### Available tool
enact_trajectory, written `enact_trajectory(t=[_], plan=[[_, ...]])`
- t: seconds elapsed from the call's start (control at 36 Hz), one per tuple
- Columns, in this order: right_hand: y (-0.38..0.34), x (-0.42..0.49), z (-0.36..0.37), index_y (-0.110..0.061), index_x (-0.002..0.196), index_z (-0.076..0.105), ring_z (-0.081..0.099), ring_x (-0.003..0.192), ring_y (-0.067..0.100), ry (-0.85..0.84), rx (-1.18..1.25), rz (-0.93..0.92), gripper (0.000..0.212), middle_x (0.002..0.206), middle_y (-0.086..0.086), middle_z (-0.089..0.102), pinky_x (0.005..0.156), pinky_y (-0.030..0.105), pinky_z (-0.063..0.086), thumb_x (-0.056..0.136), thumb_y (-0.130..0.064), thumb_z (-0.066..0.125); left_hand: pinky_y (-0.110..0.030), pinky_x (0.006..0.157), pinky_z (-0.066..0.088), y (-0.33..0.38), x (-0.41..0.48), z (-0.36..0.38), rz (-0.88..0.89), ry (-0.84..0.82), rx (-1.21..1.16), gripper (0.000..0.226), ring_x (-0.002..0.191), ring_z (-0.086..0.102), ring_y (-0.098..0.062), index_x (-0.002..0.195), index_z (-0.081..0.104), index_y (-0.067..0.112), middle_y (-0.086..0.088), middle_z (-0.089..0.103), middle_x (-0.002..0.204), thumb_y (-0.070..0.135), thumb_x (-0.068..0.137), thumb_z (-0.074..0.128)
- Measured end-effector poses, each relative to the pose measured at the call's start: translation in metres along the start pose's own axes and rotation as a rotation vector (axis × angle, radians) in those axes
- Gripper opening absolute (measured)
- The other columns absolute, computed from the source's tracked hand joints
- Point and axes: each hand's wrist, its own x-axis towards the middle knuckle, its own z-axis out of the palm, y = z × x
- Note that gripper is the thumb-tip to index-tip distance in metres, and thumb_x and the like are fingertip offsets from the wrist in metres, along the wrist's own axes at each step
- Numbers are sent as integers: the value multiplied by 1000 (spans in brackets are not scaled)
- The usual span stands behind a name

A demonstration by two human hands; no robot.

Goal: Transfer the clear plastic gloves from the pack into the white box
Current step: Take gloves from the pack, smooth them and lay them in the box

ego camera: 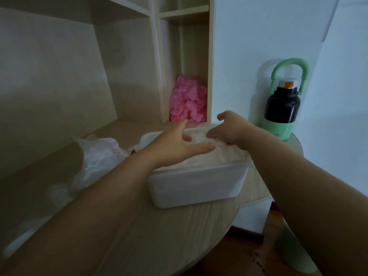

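Table (169, 236): carries everything.
White box (195, 188), near centre: clear gloves (201, 156) heaped to its rim.
Pack (99, 156), left: crumpled, out of your way.
Bottle (282, 104), far right: near your right wrist; mind it.
Left hand (175, 144): fingers spread flat on the heap; press evenly so nothing springs out.
Right hand (231, 130): fingers bent into the heap's far edge; whether pinching or only tucking cannot be told.
Pink bundle (188, 100), far shelf nook: leave it.

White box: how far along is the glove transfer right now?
Done: a stack of clear gloves fills the white box to its rim. In hand: the left hand presses flat on the stack and the right hand touches its far edge, seemingly settling it. Left: the crumpled pack lies beside the box; I cannot tell whether any gloves remain in it.
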Motion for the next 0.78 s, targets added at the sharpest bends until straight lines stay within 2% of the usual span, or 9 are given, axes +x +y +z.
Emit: enact_trajectory(t=[0.06,0.17,0.28,0.39,0.47,0.56,0.64,0.72,0.78], plan=[[-3,-1,1,-5,135,45,62,98,33,-26,102,-51,59,117,16,59,88,45,54,82,-13,69,-33,79,54,-5,9,4,-64,15,-131,83,104,61,-16,141,32,26,6,57,118,44,74,77],[-3,1,-1,-9,139,41,69,78,28,-101,290,-26,61,106,19,63,73,39,60,84,-4,66,-45,74,58,-20,24,2,-110,168,-394,62,90,66,-24,133,50,14,-5,65,107,-2,76,70],[1,3,0,-6,140,38,62,60,19,-28,129,-33,59,119,18,56,52,22,56,86,4,59,-31,62,51,-29,30,-14,-128,268,-280,50,73,57,-15,129,54,10,-3,60,102,-4,82,64],[7,11,6,-1,131,39,63,93,29,42,-314,-28,53,119,16,56,86,39,53,85,-6,64,-32,75,43,-33,28,-28,-164,332,207,49,97,58,-28,131,52,12,-10,58,119,7,84,62],[12,17,8,-3,132,35,59,90,27,78,-418,-8,52,113,12,54,77,35,52,87,-7,60,-37,89,39,-29,16,-28,-121,494,604,49,118,43,-33,134,46,12,-13,44,133,12,87,59],[14,17,6,-7,132,34,51,94,27,177,-503,-82,51,111,13,51,78,35,44,86,-6,56,-34,89,36,-28,5,-26,183,620,570,43,115,45,-32,127,56,11,-12,49,128,12,84,63],[7,12,4,-10,125,45,50,109,31,295,-634,-260,42,118,13,52,90,38,43,85,-12,58,-24,78,39,-26,1,-26,375,318,392,24,100,56,-19,110,70,14,-5,61,111,16,87,66],[-2,10,9,-7,105,63,58,94,24,158,-610,-298,22,105,9,63,81,32,48,86,-19,61,-32,96,41,-35,11,-23,223,-48,555,24,115,53,-15,110,70,22,2,60,122,28,87,66],[-2,13,18,-8,109,63,58,97,23,-9,-664,-240,34,112,8,63,84,31,47,85,-31,66,-35,101,39,-40,19,-20,106,-174,641,38,121,49,-16,122,62,28,4,54,132,35,85,67]])
